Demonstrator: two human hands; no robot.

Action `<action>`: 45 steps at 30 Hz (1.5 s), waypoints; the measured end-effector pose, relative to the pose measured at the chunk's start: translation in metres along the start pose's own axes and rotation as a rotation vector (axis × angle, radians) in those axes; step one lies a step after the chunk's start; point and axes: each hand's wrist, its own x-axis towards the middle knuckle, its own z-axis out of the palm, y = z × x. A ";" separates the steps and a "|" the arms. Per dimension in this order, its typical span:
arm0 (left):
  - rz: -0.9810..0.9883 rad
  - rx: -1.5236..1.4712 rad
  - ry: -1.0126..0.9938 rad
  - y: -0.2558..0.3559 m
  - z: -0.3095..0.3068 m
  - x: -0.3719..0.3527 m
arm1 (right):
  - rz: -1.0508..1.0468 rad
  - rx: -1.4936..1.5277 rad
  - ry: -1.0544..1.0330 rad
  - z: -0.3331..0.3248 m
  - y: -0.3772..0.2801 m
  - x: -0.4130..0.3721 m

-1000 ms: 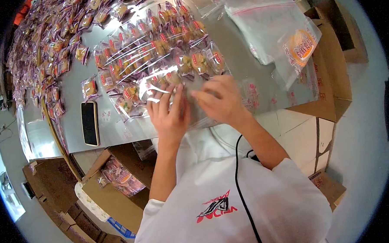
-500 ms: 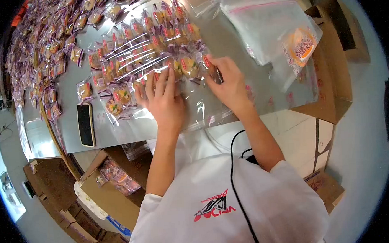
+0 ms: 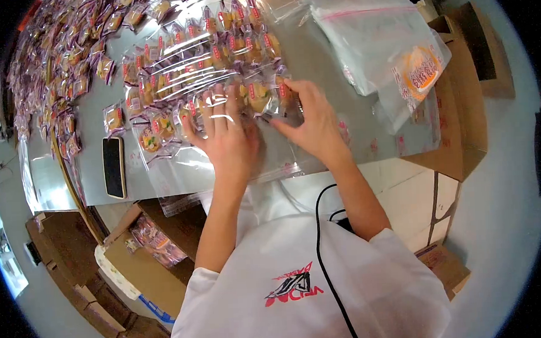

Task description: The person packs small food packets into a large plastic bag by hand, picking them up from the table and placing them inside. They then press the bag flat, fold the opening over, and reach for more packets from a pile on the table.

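Note:
A large clear plastic bag (image 3: pixel 222 161) lies flat on the metal table, with rows of small wrapped cakes (image 3: pixel 188 70) inside it. My left hand (image 3: pixel 225 131) rests on the bag's lower middle, fingers spread over the bottom row. At the right end of that row is my right hand (image 3: pixel 313 116), its thumb and forefinger apart around an end cake (image 3: pixel 284 90); the fingertips touch the bag there. Whether the film lies over or under some fingers is hard to tell because of glare.
A phone (image 3: pixel 114 168) and a single wrapped cake (image 3: pixel 114 118) lie left of the bag. Many wrapped cakes (image 3: pixel 66 63) are heaped at the far left. Empty clear bags (image 3: pixel 374 43) are stacked at the right. Cardboard boxes (image 3: pixel 460 100) stand beyond the table's edges.
My left hand has flattened slightly on the bag. My right thumb has shifted left, along the bottom row. The whole view has shifted slightly.

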 end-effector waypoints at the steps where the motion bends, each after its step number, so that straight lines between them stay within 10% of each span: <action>1: 0.002 -0.007 -0.030 0.007 -0.008 0.001 | -0.061 -0.022 0.021 -0.002 0.000 -0.002; 45: 0.004 -0.123 0.137 0.040 0.025 -0.020 | -0.186 0.149 0.086 0.003 -0.015 -0.024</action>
